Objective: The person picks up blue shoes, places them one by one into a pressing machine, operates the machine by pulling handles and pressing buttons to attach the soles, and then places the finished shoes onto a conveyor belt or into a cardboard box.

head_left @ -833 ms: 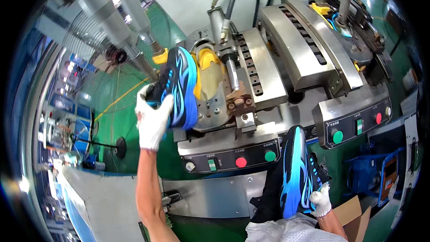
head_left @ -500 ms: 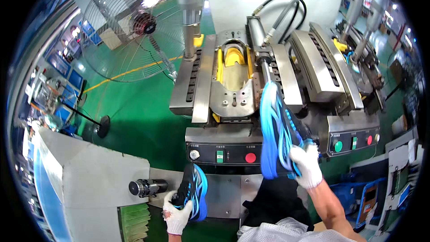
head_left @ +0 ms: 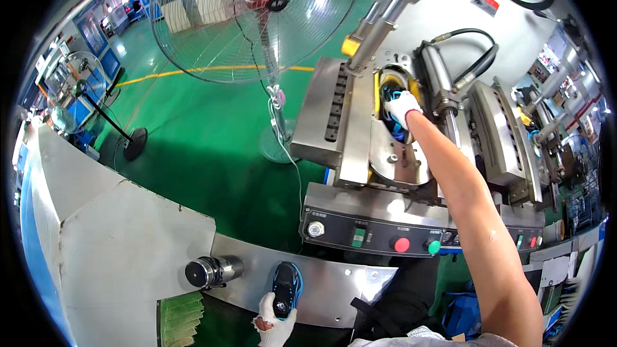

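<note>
My left hand (head_left: 276, 324), in a white knit glove, is closed around the heel end of a black running shoe (head_left: 288, 283) with blue trim. That shoe stands sole down, toe away from me, at the metal ledge (head_left: 324, 283). My right arm reaches far forward, and the gloved right hand (head_left: 403, 106) grips a second black and blue shoe (head_left: 389, 97). This shoe sits within the yellow-lined cavity of a steel press (head_left: 385, 154); the glove and the cavity walls partly hide it.
Below the press runs a control panel (head_left: 376, 238) with buttons. A large standing fan (head_left: 273, 0) is at far left of the press. A black cylinder (head_left: 209, 272) lies beside the ledge, near a grey-white cover (head_left: 128, 231). Metal columns (head_left: 379, 26) rise over the press.
My right hand has moved forward, carrying its shoe into the press cavity. My left hand's shoe has turned from its side to sole down. The view has swung left.
</note>
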{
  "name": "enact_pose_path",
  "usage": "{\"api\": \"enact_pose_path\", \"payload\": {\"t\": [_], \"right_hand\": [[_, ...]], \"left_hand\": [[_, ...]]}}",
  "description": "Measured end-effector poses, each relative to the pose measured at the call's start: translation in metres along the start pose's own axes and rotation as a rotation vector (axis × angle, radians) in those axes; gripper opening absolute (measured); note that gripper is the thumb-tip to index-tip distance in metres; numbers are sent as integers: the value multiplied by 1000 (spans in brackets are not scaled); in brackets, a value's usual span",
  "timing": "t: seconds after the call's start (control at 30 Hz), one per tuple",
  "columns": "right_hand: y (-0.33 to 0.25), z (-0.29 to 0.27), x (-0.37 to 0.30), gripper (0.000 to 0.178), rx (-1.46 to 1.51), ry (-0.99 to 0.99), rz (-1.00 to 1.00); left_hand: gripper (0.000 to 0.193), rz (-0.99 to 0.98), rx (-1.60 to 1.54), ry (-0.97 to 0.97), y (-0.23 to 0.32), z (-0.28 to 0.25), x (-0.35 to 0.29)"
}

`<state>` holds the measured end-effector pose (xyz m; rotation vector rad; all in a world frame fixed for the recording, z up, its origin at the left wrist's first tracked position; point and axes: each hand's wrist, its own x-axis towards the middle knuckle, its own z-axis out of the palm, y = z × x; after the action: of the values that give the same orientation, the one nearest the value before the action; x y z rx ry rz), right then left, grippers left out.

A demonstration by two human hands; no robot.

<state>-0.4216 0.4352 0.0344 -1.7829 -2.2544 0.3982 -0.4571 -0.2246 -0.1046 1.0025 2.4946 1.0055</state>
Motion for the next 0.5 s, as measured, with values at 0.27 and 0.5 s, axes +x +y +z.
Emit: {"api": "enact_pose_path", "payload": {"t": [0.27,0.5], "right_hand": [[38,-5,18,67,19,-24,-22],[-7,-52,-161,72,268,137,-411]], "left_hand": [[75,74,-13,23,-11,17,6],[82,-379,-175,123,0,28,-1]]}}
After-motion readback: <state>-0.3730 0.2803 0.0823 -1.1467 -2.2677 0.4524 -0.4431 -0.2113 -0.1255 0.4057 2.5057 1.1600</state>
